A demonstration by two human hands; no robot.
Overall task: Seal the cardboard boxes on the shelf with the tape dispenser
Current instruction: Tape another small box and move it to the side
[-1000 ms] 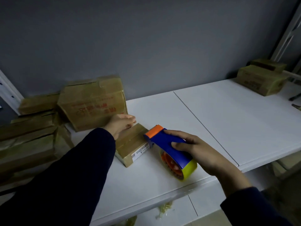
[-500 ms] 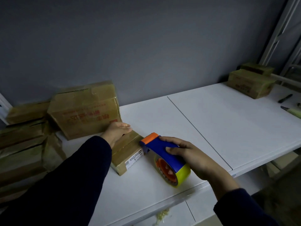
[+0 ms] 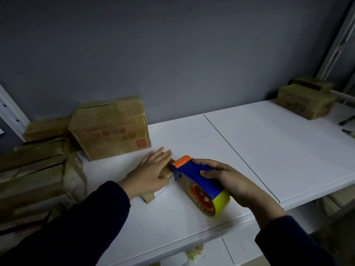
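Note:
A small flat cardboard box [image 3: 148,197] lies on the white shelf [image 3: 259,150], mostly hidden under my left hand [image 3: 151,172], which presses flat on its top with straight fingers. My right hand [image 3: 228,182] grips the blue handle of a tape dispenser [image 3: 201,186] with an orange cutter head and a yellow tape roll. The orange head touches the box's right end, just beside my left fingertips.
A larger cardboard box [image 3: 111,127] with red print stands behind my left hand against the grey wall. Stacked boxes [image 3: 32,173] fill the left end. Two more boxes [image 3: 305,100] sit at the far right by the shelf's upright, with pens [image 3: 346,120] near them.
My left hand has flattened over the small box, covering most of it. The dispenser's orange head has moved up to the box's right end. The view has shifted a little.

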